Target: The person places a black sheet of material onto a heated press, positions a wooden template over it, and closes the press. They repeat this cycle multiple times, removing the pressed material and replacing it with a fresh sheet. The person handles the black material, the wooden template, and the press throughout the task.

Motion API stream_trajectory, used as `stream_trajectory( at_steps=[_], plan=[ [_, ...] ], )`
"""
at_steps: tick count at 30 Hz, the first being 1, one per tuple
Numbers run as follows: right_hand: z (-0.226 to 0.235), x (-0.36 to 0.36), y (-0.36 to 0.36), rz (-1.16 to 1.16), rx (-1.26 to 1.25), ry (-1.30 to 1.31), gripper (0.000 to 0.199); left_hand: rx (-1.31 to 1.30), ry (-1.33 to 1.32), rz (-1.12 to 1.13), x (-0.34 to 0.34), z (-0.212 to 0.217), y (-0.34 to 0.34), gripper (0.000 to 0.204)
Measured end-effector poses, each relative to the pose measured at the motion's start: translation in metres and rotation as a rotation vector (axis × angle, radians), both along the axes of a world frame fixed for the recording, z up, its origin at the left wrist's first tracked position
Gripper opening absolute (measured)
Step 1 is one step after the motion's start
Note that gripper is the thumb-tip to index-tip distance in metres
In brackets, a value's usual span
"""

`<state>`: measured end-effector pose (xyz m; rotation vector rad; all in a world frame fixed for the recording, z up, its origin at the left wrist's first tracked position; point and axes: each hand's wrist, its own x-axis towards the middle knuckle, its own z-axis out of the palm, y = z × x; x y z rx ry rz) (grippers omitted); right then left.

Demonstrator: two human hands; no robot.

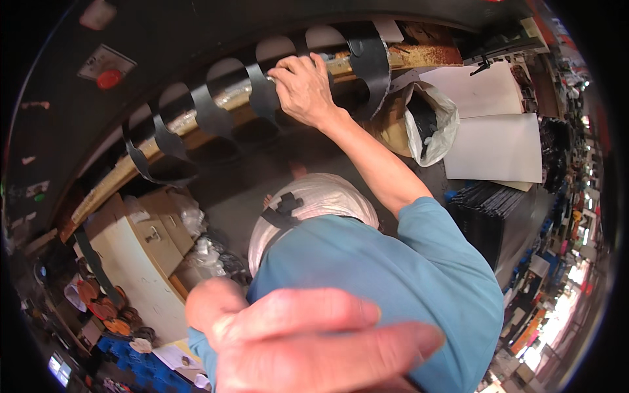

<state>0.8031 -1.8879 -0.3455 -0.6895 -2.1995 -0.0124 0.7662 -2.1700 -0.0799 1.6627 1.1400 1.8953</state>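
A black sheet (211,111) with a row of rounded cut-outs hangs over the front edge of a wooden bench (108,185). At the top middle, my right hand (303,90) reaches out to it, its fingers curled over one of the black strips between the openings. My left hand (314,334) is raised very close to the camera, large and blurred. Its fingers stretch toward the right with a gap between them, and nothing shows in them. The sheet's part under my right fingers is hidden.
Right of the bench edge stands a bag (440,124) with a white lining and dark scraps. Beyond it lie white boards (495,147) and a stack of black sheets (481,206). A pale cabinet (134,259), clear plastic wrap (209,255) and blue crates (141,363) are at left.
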Motion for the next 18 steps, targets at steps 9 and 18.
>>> stream_trajectory(
  at_steps=[9, 18],
  plan=[
    [0.010, 0.000, -0.013, 0.006, -0.173, -0.039, 0.021, 0.118, 0.122, 0.167, 0.010, -0.014, -0.012, 0.020],
    [0.019, 0.006, -0.029, -0.033, -0.214, -0.104, 0.022, 0.117, -0.093, 0.285, -0.075, -0.059, 0.031, 0.029]
  ],
)
